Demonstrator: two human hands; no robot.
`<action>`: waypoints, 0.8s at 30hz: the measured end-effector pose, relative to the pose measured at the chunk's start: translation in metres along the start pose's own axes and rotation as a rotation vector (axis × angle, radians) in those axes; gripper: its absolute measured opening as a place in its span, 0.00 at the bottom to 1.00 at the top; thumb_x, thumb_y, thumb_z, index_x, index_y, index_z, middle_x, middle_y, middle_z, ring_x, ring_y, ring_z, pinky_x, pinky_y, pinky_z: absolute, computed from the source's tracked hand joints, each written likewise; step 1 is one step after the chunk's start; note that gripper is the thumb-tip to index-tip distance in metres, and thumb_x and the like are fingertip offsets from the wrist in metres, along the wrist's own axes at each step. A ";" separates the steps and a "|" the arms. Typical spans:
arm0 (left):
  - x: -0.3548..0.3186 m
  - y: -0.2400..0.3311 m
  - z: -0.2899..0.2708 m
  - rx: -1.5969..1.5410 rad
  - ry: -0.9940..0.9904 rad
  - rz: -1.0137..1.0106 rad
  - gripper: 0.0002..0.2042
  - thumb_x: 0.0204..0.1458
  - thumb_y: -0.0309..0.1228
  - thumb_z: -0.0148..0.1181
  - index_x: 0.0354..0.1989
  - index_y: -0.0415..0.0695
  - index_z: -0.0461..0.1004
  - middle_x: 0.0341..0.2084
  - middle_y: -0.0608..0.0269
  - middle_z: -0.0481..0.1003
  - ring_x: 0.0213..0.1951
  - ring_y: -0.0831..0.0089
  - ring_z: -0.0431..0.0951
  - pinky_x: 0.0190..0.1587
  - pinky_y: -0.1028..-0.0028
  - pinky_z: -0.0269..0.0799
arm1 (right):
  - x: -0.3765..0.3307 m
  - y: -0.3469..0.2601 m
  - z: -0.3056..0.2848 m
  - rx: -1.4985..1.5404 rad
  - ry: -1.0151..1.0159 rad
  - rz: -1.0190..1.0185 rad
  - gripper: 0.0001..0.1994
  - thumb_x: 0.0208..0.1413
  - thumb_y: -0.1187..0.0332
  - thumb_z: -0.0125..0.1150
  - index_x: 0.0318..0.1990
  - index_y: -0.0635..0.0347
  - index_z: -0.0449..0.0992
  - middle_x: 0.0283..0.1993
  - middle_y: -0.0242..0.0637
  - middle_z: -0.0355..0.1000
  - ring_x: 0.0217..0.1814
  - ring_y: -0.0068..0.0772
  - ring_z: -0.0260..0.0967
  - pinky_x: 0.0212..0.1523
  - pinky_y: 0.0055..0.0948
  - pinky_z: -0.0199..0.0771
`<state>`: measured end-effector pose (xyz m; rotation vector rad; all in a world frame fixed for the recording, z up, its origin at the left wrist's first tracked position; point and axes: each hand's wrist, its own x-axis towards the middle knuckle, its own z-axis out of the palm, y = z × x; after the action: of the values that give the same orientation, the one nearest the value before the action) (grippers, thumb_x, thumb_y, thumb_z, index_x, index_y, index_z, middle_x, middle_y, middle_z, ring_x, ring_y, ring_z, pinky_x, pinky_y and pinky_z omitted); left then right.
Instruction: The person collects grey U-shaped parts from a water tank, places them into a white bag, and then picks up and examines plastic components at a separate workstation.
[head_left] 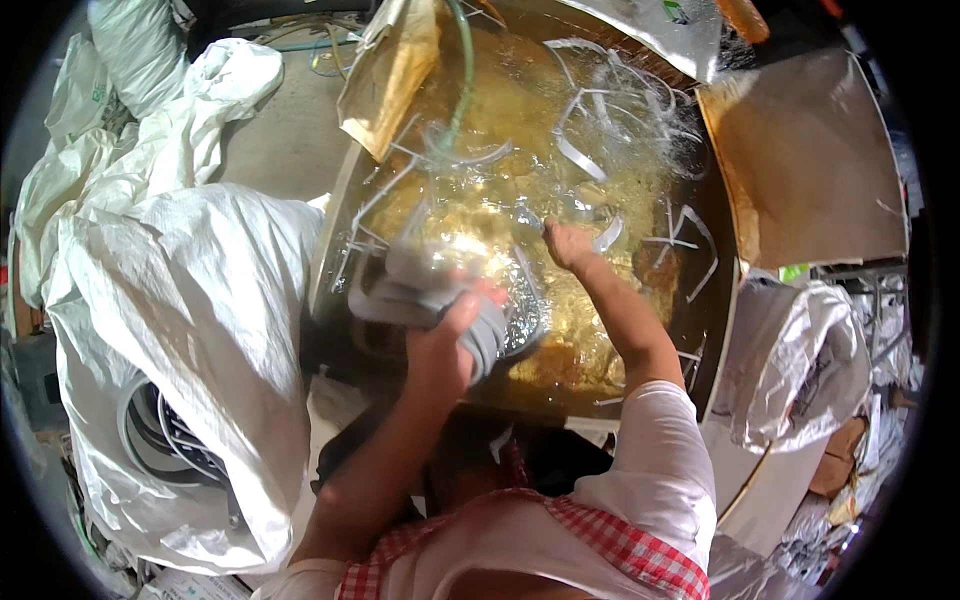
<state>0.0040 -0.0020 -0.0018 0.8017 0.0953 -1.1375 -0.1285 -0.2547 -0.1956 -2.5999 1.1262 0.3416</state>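
My left hand [447, 335] grips a dripping bundle of grey plastic strips [420, 295], lifted just above the near left rim of a large round tub [330, 240] of murky yellow-brown water. My right hand [567, 245] reaches into the middle of the tub, fingers dipped at the water's surface among several loose clear and white plastic strips [585, 160] that float there. What the right hand's fingers close on is hidden by the water and glare.
A big open white woven sack [190, 330] with coiled strips inside stands at the left. More white sacks [150, 120] lie behind it. A green hose [462, 70] runs into the tub. Brown boards [810, 160] lean at the right, above crumpled foil and scrap [800, 360].
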 end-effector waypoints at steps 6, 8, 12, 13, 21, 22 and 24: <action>-0.008 -0.008 0.017 0.445 -0.084 -0.025 0.13 0.48 0.21 0.54 0.43 0.34 0.65 0.33 0.53 0.73 0.35 0.65 0.76 0.43 0.66 0.71 | -0.097 -0.002 -0.030 0.275 -0.068 0.108 0.13 0.57 0.60 0.47 0.37 0.63 0.67 0.27 0.48 0.71 0.26 0.42 0.70 0.27 0.38 0.68; -0.009 -0.016 0.013 0.580 -0.221 0.071 0.11 0.48 0.22 0.56 0.40 0.34 0.67 0.32 0.55 0.74 0.34 0.67 0.76 0.40 0.68 0.72 | -0.108 -0.008 -0.050 0.599 -0.090 0.181 0.10 0.58 0.66 0.47 0.37 0.66 0.66 0.24 0.42 0.68 0.23 0.33 0.68 0.24 0.30 0.68; -0.003 -0.040 -0.010 0.953 -0.314 0.314 0.11 0.44 0.27 0.62 0.34 0.35 0.72 0.27 0.60 0.75 0.31 0.72 0.75 0.37 0.72 0.71 | -0.146 -0.067 -0.149 1.286 -0.226 0.248 0.08 0.58 0.72 0.46 0.37 0.71 0.65 0.28 0.41 0.67 0.26 0.31 0.68 0.30 0.27 0.73; -0.011 -0.039 -0.001 1.001 -0.329 0.311 0.12 0.43 0.28 0.63 0.34 0.36 0.73 0.27 0.61 0.75 0.31 0.73 0.75 0.37 0.73 0.71 | -0.140 -0.062 -0.145 1.347 -0.213 0.182 0.08 0.58 0.73 0.45 0.37 0.72 0.65 0.30 0.42 0.67 0.29 0.32 0.69 0.34 0.28 0.74; -0.017 -0.058 -0.006 0.601 -0.412 -0.118 0.26 0.40 0.25 0.64 0.49 0.39 0.62 0.40 0.63 0.69 0.43 0.75 0.70 0.44 0.73 0.67 | -0.133 -0.128 -0.137 2.069 0.023 0.318 0.10 0.58 0.76 0.41 0.45 0.73 0.64 0.40 0.46 0.67 0.39 0.36 0.69 0.47 0.30 0.73; -0.013 -0.056 -0.006 0.480 -0.372 -0.146 0.25 0.40 0.21 0.63 0.50 0.39 0.62 0.38 0.64 0.69 0.42 0.74 0.70 0.44 0.73 0.68 | -0.133 -0.132 -0.132 2.077 -0.016 0.312 0.12 0.59 0.71 0.45 0.45 0.69 0.66 0.37 0.43 0.68 0.38 0.34 0.69 0.42 0.29 0.74; -0.017 -0.055 -0.005 0.400 -0.299 -0.214 0.24 0.41 0.20 0.61 0.50 0.38 0.62 0.39 0.63 0.70 0.42 0.73 0.71 0.44 0.72 0.68 | -0.118 -0.126 -0.131 1.642 -0.113 0.354 0.12 0.57 0.67 0.49 0.43 0.68 0.69 0.33 0.40 0.69 0.34 0.32 0.70 0.38 0.28 0.73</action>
<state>-0.0476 0.0043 -0.0267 0.9782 -0.3118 -1.4939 -0.1004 -0.1391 -0.0146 -0.9372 1.0492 -0.3001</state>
